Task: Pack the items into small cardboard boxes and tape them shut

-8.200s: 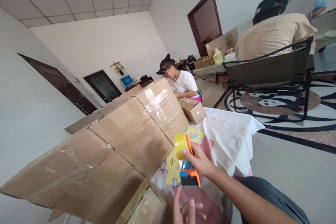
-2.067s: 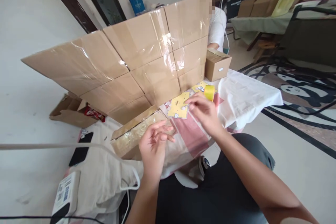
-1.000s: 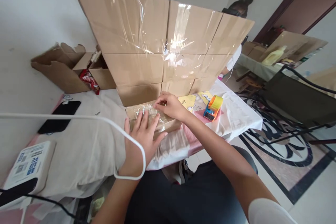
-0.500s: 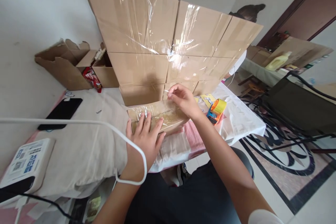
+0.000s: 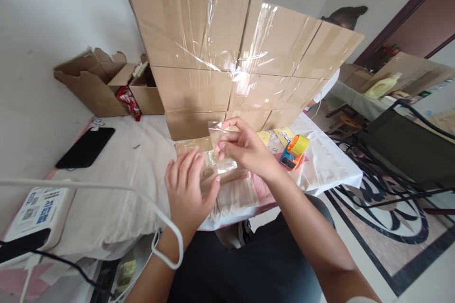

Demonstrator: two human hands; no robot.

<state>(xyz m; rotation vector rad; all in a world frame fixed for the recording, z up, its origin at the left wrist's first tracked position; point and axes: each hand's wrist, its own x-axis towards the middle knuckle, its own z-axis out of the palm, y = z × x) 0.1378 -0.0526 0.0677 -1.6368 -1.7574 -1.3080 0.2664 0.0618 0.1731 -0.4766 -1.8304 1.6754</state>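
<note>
A strip of clear tape is pinched in the fingers of my right hand, and part of it stands up off a small flat cardboard box. The strip's lower part shines close to the box top. My left hand rests on the box's left side with its fingers stretched and the thumb apart. To the right of my right hand lies a tape dispenser with a yellow roll. Behind both hands rises a large cardboard panel covered with clear tape.
On the left are open cardboard boxes, a red packet, a black phone and a white box. A white cable passes over my left wrist. At the right stands a dark chair. Someone's head shows behind the panel.
My right hand has pulled the tape strip up and to the left, so more of it shows. My left hand stays on the box, shifted slightly. The view has turned a little left.
</note>
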